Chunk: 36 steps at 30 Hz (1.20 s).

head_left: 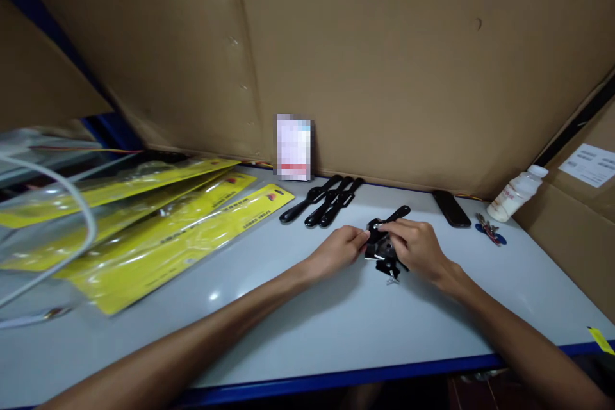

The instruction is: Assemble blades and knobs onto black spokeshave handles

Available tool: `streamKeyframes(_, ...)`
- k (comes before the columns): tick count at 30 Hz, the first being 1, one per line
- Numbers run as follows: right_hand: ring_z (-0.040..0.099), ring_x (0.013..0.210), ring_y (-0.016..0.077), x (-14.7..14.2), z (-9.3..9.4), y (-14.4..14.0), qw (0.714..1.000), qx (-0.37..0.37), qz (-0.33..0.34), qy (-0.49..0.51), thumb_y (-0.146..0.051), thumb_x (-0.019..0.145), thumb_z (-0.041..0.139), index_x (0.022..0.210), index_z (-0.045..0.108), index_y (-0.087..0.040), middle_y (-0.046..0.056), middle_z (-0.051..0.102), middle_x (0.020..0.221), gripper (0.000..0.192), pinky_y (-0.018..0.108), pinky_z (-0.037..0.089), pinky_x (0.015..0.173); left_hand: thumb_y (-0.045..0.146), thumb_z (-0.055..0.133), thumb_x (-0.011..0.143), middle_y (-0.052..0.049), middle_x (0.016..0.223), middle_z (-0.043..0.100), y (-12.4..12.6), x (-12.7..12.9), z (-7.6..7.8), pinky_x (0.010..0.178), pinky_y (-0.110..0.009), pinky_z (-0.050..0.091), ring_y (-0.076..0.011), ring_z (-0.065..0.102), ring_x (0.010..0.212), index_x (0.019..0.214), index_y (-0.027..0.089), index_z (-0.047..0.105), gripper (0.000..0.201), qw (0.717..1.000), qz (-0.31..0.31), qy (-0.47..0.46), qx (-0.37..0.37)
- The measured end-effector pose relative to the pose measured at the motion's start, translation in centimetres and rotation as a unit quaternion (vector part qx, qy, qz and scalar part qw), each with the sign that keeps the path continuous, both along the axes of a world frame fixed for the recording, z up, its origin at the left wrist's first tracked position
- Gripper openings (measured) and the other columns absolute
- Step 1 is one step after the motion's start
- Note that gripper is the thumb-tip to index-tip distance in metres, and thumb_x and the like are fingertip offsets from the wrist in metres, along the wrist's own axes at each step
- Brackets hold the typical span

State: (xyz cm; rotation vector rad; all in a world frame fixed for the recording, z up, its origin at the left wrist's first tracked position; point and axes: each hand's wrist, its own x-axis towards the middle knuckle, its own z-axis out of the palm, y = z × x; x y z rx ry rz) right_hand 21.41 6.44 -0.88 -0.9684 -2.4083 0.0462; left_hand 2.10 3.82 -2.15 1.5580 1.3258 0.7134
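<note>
Both my hands meet over a small black tool (390,223) on the pale table (298,327). My left hand (339,248) pinches its left side and my right hand (416,245) covers its right side, fingertips on a small shiny part. The tool's black handle sticks out toward the back. A few small black and white pieces (388,268) lie just below my fingers. Three more black tools (323,200) lie side by side behind my left hand.
Several yellow plastic-wrapped packages (158,230) fan out on the left, with a white cable (72,205) over them. A blurred card (294,147) leans on the cardboard wall. At the right are a dark phone (451,208), keys (489,229) and a white bottle (516,193).
</note>
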Motion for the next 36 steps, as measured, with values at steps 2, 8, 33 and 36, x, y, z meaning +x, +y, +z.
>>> streamKeyframes(2,0.067,0.077,0.0168,0.0,0.0,0.0,1.000,0.002,-0.015,0.009,-0.008,0.089,0.047,0.110,0.075,-0.022,0.005,0.076,0.091,0.038,0.027,0.044,0.069,0.052,0.038,0.087,0.006,0.045,0.036,0.0,0.0,-0.1,0.049,-0.028,0.024,-0.0109,0.031,0.042,0.059,0.023,0.043,0.041,1.000,0.002,0.001,-0.002)
streamKeyframes(8,0.063,0.068,0.0139,0.0,0.2,0.0,1.000,-0.002,0.028,-0.002,-0.007,0.088,0.045,0.108,0.076,-0.024,0.003,0.073,0.082,0.041,0.025,0.042,0.064,0.057,0.038,0.086,0.005,0.047,0.036,0.5,-0.3,-1.3,0.050,-0.028,0.024,-0.0112,0.030,0.045,0.059,0.023,0.041,0.043,1.000,-0.007,-0.002,0.024)
streamKeyframes(33,0.062,0.073,0.0153,-1.1,0.2,-0.8,0.998,-0.034,-0.042,0.026,-0.025,0.092,0.060,0.101,0.070,-0.020,0.003,0.070,0.087,0.014,0.027,0.042,0.066,0.052,0.040,0.085,0.002,0.052,0.044,-0.1,0.0,-0.3,0.055,-0.029,0.029,-0.0155,0.040,0.055,0.057,0.023,0.043,0.041,0.996,-0.003,0.060,0.072)
streamKeyframes(36,0.061,0.080,0.0149,-1.2,0.0,-0.9,0.998,-0.046,0.001,0.036,-0.010,0.091,0.052,0.095,0.070,-0.021,0.003,0.066,0.093,0.022,0.026,0.043,0.070,0.049,0.036,0.087,0.000,0.056,0.048,-0.2,0.1,0.0,0.058,-0.029,0.030,-0.0170,0.043,0.059,0.058,0.023,0.044,0.040,0.991,-0.013,0.097,0.087)
